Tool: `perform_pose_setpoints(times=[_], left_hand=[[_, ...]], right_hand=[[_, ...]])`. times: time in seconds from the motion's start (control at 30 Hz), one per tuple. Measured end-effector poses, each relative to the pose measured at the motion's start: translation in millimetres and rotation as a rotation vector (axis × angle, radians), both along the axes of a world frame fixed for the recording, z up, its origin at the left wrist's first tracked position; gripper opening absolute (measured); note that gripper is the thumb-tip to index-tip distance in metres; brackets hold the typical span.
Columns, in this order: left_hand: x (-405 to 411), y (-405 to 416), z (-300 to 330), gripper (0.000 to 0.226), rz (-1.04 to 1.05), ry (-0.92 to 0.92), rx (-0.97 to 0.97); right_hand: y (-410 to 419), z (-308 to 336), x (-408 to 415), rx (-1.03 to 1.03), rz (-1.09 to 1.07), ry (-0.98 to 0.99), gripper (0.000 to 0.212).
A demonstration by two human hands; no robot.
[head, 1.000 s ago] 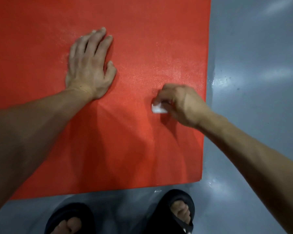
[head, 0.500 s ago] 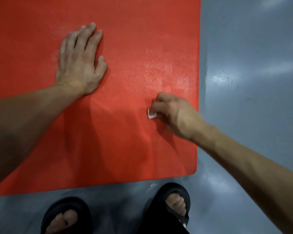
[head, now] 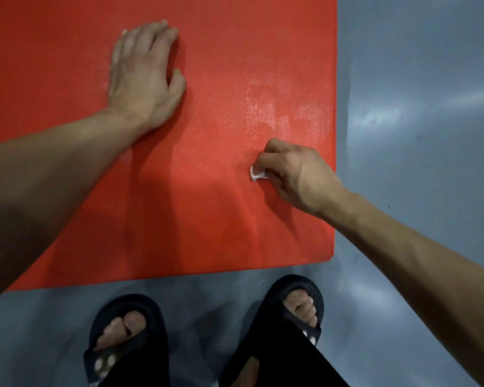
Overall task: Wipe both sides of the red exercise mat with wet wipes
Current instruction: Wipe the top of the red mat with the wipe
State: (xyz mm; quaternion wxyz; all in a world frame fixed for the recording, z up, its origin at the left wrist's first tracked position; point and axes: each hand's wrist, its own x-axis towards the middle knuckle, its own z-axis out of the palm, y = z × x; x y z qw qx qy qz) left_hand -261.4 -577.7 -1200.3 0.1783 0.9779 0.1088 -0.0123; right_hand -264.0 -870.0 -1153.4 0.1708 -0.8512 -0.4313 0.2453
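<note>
Nearest the camera, two feet in black slippers [head: 129, 339] stand on the grey floor [head: 417, 107], toes pointing at the red exercise mat [head: 179, 213]. The mat lies flat on the floor just beyond the slippers; its near edge runs across the view and its right edge runs straight away from the person, so its long axis seems to lead away from the feet, though the far end is out of frame.

Just beyond the mat's near right corner, the right hand [head: 296, 174] rests on the mat close to the right edge. Its fingers [head: 271, 152] are curled together and pinch a small bunched white wet wipe [head: 256, 174], which pokes out on the hand's left side and touches the mat. Beyond that hand, a patch of the mat glistens, probably damp from wiping.

Farther up the mat and to the left, the left hand [head: 144, 76] lies palm down with fingers straight and close together, pressing on the surface, likely steadying it.

The unwiped-looking stretch lies toward the near edge and to the left of the wipe, so the right hand is the nearer one for the next stroke, which would probably run back toward the slippers or across toward the left hand. Only the upper side shows, and the underside presumably remains to be wiped.
</note>
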Motion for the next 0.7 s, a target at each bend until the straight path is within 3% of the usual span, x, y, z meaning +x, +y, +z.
perform_pose_setpoints(times=[0.27,0.37,0.5,0.7], left_hand=[[-77,-3,18,0.059,-0.065,0.025,-0.061],[-105,-3,26,0.055,-0.072,0.024,-0.072],[-136,-3,32,0.054,-0.070,0.041,-0.093],[-166,-6,38,0.050,-0.073,0.059,-0.129]], right_hand=[[-46,9,-118,-0.059,0.082,0.222,0.022],[-42,16,-100,-0.014,0.017,0.107,0.012],[-23,14,-64,0.034,-0.216,-0.136,0.018],[-33,-3,-138,0.008,-0.100,0.043,0.013]])
